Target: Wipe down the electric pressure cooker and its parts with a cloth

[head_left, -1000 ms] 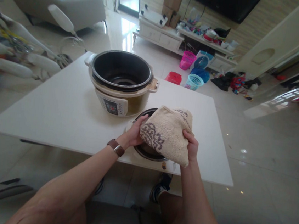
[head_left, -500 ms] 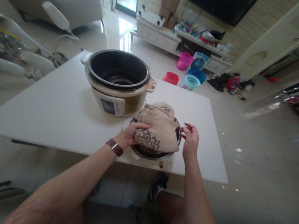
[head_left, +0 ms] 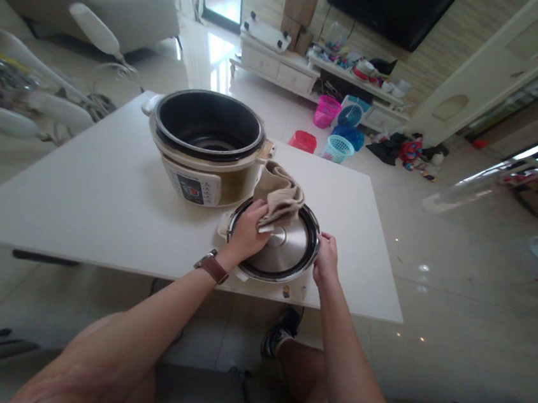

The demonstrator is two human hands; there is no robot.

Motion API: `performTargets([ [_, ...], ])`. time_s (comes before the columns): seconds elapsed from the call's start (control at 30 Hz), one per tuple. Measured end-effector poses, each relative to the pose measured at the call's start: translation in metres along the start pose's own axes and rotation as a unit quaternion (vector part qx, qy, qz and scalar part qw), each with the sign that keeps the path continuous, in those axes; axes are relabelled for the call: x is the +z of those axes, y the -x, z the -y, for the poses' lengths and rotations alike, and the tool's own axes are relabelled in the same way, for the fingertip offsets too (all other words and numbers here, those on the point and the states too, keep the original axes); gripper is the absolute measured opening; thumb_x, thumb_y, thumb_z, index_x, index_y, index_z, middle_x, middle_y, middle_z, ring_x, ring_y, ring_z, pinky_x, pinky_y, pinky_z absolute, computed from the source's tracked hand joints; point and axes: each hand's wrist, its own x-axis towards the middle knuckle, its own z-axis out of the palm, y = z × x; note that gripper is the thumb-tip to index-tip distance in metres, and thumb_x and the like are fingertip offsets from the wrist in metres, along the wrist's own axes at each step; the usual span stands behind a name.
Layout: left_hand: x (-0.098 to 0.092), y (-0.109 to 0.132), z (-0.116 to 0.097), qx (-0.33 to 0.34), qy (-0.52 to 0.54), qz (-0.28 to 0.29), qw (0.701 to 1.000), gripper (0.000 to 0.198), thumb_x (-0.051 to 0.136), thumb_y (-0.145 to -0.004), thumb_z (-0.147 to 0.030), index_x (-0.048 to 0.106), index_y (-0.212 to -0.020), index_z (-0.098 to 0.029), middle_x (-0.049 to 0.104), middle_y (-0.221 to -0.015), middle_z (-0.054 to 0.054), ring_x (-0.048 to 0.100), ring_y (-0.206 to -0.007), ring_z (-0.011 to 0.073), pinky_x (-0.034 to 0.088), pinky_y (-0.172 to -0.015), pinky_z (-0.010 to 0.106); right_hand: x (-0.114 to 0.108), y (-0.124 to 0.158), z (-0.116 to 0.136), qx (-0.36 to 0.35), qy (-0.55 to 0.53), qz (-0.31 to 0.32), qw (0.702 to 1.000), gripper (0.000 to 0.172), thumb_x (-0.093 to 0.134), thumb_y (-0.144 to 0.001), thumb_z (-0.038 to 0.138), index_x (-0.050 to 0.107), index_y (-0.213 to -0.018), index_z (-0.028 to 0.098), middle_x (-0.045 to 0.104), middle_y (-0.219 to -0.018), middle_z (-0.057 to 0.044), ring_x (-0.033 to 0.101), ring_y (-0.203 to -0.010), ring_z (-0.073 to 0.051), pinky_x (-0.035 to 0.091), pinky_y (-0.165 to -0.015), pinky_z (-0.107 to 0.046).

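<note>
A round pressure cooker lid (head_left: 287,255) lies on the white table with its metal inner side up and a dark ring around its edge. My left hand (head_left: 248,233) is closed on a beige cloth (head_left: 281,193) and rests over the left part of the lid; the folds stand up beyond my fingers. At the lid's right rim, my right hand (head_left: 326,256) grips the edge, its fingertips partly hidden. Behind and to the left stands the electric pressure cooker (head_left: 189,177), lidless, with a dark inner pot (head_left: 210,121) and a control panel facing me.
The white table (head_left: 80,207) has its near edge just below the lid. Beyond it on the floor are a red stool (head_left: 303,141), a light blue basket (head_left: 338,148) and a pink basket (head_left: 327,111). A low cabinet (head_left: 278,69) stands by the wall.
The cloth, spread over the lid before, is now bunched and lifted toward the cooker, baring the lid's metal surface. My right hand has moved down onto the lid's rim.
</note>
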Motion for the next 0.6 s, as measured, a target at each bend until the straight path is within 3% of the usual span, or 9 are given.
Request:
performTargets([
  [0.23, 0.039, 0.007, 0.016, 0.056, -0.207, 0.174, 0.961, 0.039, 0.058, -0.083, -0.008, 0.071, -0.118, -0.017, 0.063, -0.144, 0.017, 0.058, -0.137, 0.0322, 0.048, -0.117, 0.049, 0.01, -0.005, -0.014, -0.015, -0.038, 0.008, 0.999, 0.043, 0.067, -0.075, 0.058, 0.052, -0.101, 0.028, 0.064, -0.085, 0.005, 0.062, -0.083, -0.018, 0.049, -0.073, -0.03],
  [0.43, 0.048, 0.007, 0.013, 0.051, -0.263, 0.213, 0.94, 0.057, 0.064, -0.084, -0.015, 0.063, -0.141, -0.02, 0.055, -0.163, 0.015, 0.049, -0.151, 0.0353, 0.04, -0.123, 0.056, 0.016, 0.002, -0.01, -0.006, -0.046, -0.016, 0.999, 0.038, 0.065, -0.077, 0.056, 0.051, -0.099, 0.028, 0.065, -0.083, 0.004, 0.064, -0.084, -0.018, 0.049, -0.073, -0.028],
  [0.6, 0.047, 0.009, 0.015, 0.064, -0.287, 0.25, 0.922, 0.057, 0.055, -0.081, -0.005, 0.068, -0.134, -0.021, 0.052, -0.167, 0.01, 0.041, -0.159, 0.0333, 0.03, -0.129, 0.06, 0.017, 0.002, -0.012, -0.021, -0.038, -0.032, 0.999, 0.037, 0.063, -0.079, 0.057, 0.052, -0.099, 0.028, 0.066, -0.084, 0.004, 0.064, -0.085, -0.018, 0.05, -0.073, -0.028],
])
